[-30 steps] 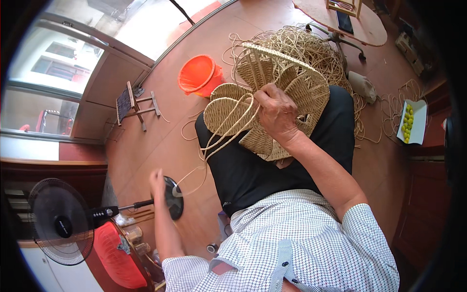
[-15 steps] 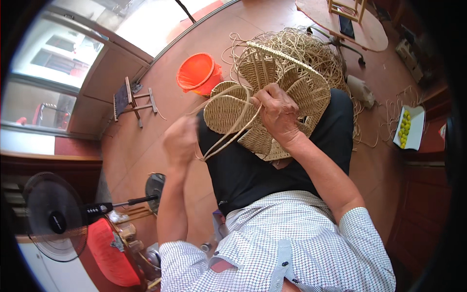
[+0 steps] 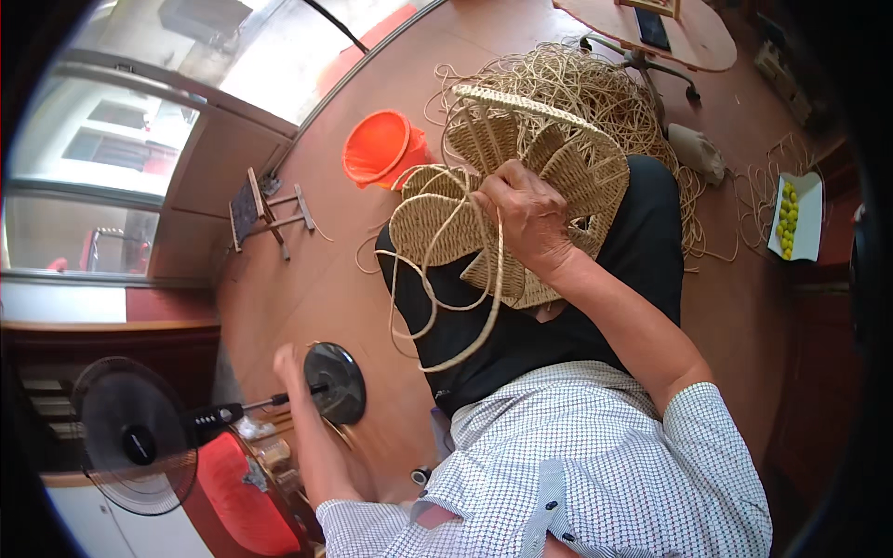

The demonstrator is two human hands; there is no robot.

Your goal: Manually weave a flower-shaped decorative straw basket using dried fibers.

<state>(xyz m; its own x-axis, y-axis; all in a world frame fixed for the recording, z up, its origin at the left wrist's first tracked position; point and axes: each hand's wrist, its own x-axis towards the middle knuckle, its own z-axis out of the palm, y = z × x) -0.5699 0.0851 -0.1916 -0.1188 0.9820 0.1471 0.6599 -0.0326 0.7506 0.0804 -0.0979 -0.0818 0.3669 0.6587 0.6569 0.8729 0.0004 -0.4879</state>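
A woven straw piece [image 3: 433, 228] with several petal-shaped panels and a thick braided rim rests on my lap. My right hand [image 3: 526, 212] is closed at its middle, gripping the woven straw where the panels meet; what lies under the fingers is hidden. From there, loops of pale straw cord [image 3: 493, 316] hang over my dark trousers. My left hand [image 3: 287, 365] is away to the lower left, above the floor beside the round black fan base. Its fingers are small and smeared, so whether it holds anything does not show.
A big heap of loose straw cord [image 3: 586, 98] lies beyond my knees. Near it stands an orange bucket [image 3: 379, 149]. Left are a small folding stool [image 3: 265, 214] and a standing fan [image 3: 135, 437]. A white tray of yellow-green fruit [image 3: 802, 219] sits at the right.
My left hand has swung down and left, away from the woven piece. The cord that was stretched near it now hangs in slack loops. My right hand keeps its grip.
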